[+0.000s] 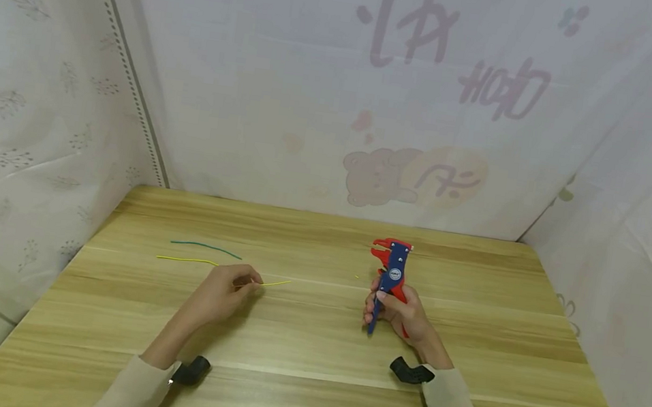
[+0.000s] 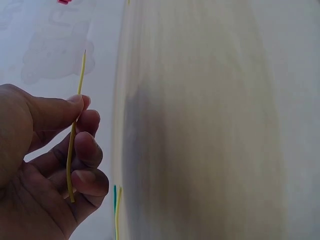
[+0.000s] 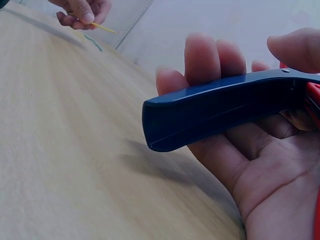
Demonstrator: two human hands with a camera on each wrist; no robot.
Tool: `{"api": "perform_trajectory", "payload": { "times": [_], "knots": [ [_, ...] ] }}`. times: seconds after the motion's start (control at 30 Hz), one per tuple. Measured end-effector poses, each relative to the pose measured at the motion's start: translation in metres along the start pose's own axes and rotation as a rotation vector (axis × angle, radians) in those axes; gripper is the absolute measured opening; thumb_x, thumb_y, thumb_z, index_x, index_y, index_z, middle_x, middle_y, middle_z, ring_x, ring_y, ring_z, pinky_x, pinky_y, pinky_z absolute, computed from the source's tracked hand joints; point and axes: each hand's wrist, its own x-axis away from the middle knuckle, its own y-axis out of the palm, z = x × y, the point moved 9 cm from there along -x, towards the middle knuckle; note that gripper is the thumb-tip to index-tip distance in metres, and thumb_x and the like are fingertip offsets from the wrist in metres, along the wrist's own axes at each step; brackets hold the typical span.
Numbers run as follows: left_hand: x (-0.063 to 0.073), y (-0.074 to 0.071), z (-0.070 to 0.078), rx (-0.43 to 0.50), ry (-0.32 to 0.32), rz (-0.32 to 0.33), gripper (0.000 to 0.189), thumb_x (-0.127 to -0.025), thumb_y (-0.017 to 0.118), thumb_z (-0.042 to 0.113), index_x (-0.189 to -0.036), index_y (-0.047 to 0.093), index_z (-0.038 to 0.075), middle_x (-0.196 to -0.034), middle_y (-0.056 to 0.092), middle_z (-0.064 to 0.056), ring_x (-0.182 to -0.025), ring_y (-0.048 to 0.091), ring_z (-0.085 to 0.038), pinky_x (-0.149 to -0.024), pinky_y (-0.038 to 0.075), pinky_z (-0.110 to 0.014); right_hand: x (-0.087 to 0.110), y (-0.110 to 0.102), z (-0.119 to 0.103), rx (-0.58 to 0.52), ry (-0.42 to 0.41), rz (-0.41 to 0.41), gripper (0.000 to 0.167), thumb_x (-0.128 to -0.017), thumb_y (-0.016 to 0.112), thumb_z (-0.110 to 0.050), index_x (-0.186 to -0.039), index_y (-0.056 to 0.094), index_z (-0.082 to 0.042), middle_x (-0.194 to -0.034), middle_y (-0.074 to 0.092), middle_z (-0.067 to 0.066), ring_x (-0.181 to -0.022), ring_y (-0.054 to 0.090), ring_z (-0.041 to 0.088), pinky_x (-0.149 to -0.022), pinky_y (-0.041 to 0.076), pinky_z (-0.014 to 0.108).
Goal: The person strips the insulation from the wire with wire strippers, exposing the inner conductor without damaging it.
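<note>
While left fingers [image 2: 89, 150] pinch a yellow wire [image 2: 69, 162], right fingers [image 3: 202, 60] grip a red-and-blue wire stripper [image 1: 396, 264], over a wooden table [image 1: 307, 345].

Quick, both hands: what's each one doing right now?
Left hand: pinching a yellow wire.
Right hand: holding the red-and-blue wire stripper.

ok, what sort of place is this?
Probably a makeshift tabletop workstation, perhaps a recording booth: a wood-grain table, patterned sheets hung around it, and a red-and-blue wire stripper in the right hand.
</note>
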Motion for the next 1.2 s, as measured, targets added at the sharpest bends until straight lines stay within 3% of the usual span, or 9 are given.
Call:
{"api": "perform_trajectory", "payload": {
  "times": [0.27,0.5,0.83,1.2],
  "knots": [
    [0.009,-0.009,-0.009,-0.001,-0.019,0.003,0.009,-0.099,0.068,0.001,-0.102,0.074,0.006,-0.093,0.074,-0.004,-0.091,0.071,-0.021,-0.081,0.059,-0.041,0.001,-0.002,-0.003,-0.008,-0.011,0.001,0.018,-0.108,0.034,0.006,-0.122,0.044,0.008,-0.095,0.069,0.014,-0.082,0.072,0.025,-0.08,0.062,0.042],
    [0.014,-0.018,-0.015,0.004,-0.041,0.01,0.008,-0.099,0.068,0.002,-0.102,0.074,0.007,-0.092,0.074,-0.004,-0.087,0.07,-0.02,-0.073,0.057,-0.033,0.002,-0.007,-0.006,-0.002,-0.024,0.008,0.023,-0.106,0.03,0.009,-0.122,0.046,0.004,-0.096,0.069,0.014,-0.083,0.072,0.025,-0.08,0.062,0.041],
    [0.021,-0.032,-0.021,-0.015,-0.034,0.028,0.008,-0.099,0.068,0.002,-0.102,0.075,0.007,-0.098,0.076,-0.005,-0.092,0.071,-0.022,-0.081,0.059,-0.045,0.004,-0.013,-0.009,-0.006,-0.018,0.032,0.018,-0.107,0.03,0.008,-0.122,0.039,0.013,-0.096,0.069,0.015,-0.084,0.072,0.025,-0.081,0.062,0.041],
    [0.028,-0.046,-0.03,-0.059,-0.04,0.04,0.004,-0.098,0.072,0.006,-0.1,0.075,0.007,-0.095,0.076,-0.001,-0.09,0.071,-0.021,-0.078,0.058,-0.037,0.005,-0.013,-0.006,-0.023,0.007,0.027,0.018,-0.108,0.032,0.005,-0.123,0.043,0.008,-0.096,0.069,0.015,-0.085,0.072,0.024,-0.082,0.062,0.04]
  ]
}}
